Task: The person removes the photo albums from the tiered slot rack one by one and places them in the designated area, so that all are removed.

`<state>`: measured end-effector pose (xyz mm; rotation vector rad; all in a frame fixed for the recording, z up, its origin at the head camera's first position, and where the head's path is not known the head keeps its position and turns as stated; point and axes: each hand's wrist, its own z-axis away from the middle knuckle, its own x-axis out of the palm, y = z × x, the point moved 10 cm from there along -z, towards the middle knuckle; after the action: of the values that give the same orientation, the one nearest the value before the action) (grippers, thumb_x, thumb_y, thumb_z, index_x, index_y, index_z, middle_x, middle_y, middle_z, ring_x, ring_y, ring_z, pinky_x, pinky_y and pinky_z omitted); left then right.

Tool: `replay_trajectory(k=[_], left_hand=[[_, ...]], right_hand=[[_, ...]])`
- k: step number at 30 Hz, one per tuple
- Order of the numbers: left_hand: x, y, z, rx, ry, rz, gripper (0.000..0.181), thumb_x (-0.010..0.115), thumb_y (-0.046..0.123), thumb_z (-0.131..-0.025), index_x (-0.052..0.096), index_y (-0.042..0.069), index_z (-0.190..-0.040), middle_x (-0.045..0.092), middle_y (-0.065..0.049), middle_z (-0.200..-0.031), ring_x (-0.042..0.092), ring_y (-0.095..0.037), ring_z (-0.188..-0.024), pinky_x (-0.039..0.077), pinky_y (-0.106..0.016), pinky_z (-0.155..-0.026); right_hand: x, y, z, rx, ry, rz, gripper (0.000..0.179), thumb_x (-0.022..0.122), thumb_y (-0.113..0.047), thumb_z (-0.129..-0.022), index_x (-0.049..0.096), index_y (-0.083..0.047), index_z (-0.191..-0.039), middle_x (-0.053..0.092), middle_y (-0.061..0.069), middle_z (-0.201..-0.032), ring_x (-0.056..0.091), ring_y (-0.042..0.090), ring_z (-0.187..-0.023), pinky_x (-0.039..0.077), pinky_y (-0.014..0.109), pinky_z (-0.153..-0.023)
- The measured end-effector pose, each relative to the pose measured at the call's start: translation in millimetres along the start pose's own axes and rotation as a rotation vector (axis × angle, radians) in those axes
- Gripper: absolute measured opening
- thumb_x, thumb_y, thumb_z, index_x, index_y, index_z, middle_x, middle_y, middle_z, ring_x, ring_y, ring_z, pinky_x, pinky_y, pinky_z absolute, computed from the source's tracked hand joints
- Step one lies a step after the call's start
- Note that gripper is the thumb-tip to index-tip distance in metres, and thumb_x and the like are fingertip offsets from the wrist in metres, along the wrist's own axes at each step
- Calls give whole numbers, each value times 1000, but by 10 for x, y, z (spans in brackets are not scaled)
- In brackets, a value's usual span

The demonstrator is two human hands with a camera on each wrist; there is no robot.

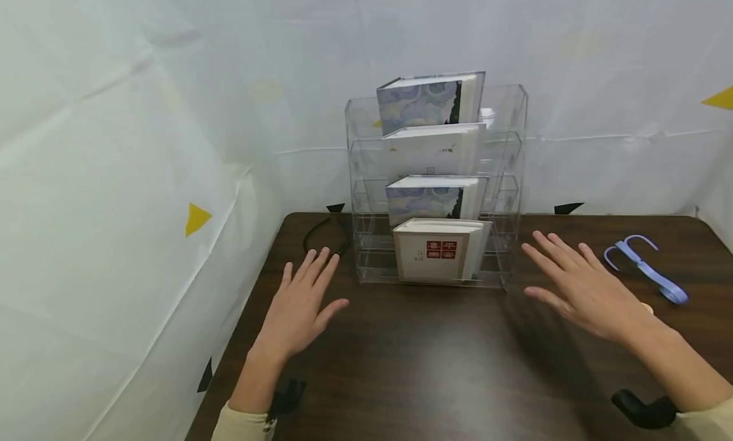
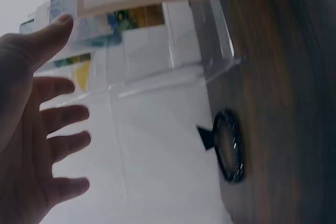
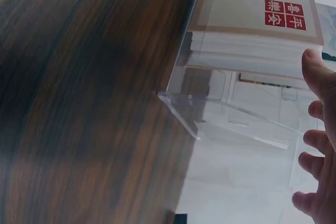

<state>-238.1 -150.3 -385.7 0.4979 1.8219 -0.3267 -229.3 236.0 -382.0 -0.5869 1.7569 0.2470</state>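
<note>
Both hands, the left hand [image 1: 300, 304] and right hand [image 1: 578, 287], are held open, fingers spread and empty, above the dark tabletop [image 1: 435, 364] on either side of a clear rack [image 1: 366, 250] where four books [image 1: 436, 258] are stood tiered for display.

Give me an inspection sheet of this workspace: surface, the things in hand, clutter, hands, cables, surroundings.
Surface: dark wood-grain table, bare between the hands.
Things in hand: clear tiered acrylic rack at the table's back, holding four books. Front book is beige with a red seal; a blue-patterned book sits behind it, then a white book, then another blue-patterned book on top.
Clutter: lilac hook-shaped clip at the right; black hoop-like item left of the rack.
Hands: left hand and right hand open, fingers spread, flanking the rack, holding nothing.
Cables: nothing seen.
Surroundings: white sheeting with yellow and black triangle markers.
</note>
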Motion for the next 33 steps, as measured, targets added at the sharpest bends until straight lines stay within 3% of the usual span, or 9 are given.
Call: replay_trajectory(k=[5,11,14,19,21,26,28,33], left_hand=[[28,-12,-150,-49,69,127,76,52,51,-98,22,13,-157,23,-8,-161,21,-26,-146,26,-57,-110],[77,-64,-448,-166,249,306,72,57,40,-99,25,11,-156,36,-10,-154,41,-28,-136,45,-51,-96],[201,-133,-642,-230,299,427,67,55,37,-100,29,8,-155,43,-13,-149,48,-31,-129,46,-51,-94],[475,-312,-944,-342,310,534,61,53,36,-102,34,7,-152,49,-17,-143,51,-34,-126,42,-51,-99],[551,-381,-1042,-375,325,560,57,53,34,-102,40,5,-149,53,-16,-139,54,-33,-122,41,-51,-99],[698,-464,-1171,-422,357,602,46,52,28,-103,51,2,-142,68,-14,-117,67,-29,-87,48,-49,-88],[728,-473,-1180,-434,371,598,43,51,26,-104,53,3,-140,71,-14,-106,66,-29,-78,50,-48,-82],[729,-482,-1157,-435,419,585,34,50,21,-103,63,3,-130,69,-13,-84,65,-32,-76,49,-50,-74]], right_hand=[[-15,-1,-96,48,47,-108,75,71,-38,-90,37,-11,-152,35,18,-153,36,41,-136,29,61,-103],[153,-49,-337,183,174,-383,69,78,-23,-86,46,0,-142,55,24,-132,56,44,-113,46,60,-84],[253,-41,-429,275,285,-486,68,82,-20,-81,51,1,-137,61,24,-124,61,41,-107,50,57,-79],[400,5,-541,428,407,-565,73,88,-25,-74,53,0,-133,64,22,-117,61,37,-107,50,51,-80],[460,20,-593,460,419,-581,72,89,-25,-73,54,0,-131,64,21,-115,61,35,-105,50,51,-80],[580,67,-697,503,391,-622,63,90,-18,-71,54,1,-119,64,22,-108,62,35,-100,52,51,-81],[622,81,-743,494,357,-638,59,88,-16,-73,53,1,-117,64,23,-107,63,37,-100,52,51,-82],[732,83,-844,414,252,-685,51,83,-15,-80,51,1,-116,66,24,-108,66,37,-96,53,48,-76]])
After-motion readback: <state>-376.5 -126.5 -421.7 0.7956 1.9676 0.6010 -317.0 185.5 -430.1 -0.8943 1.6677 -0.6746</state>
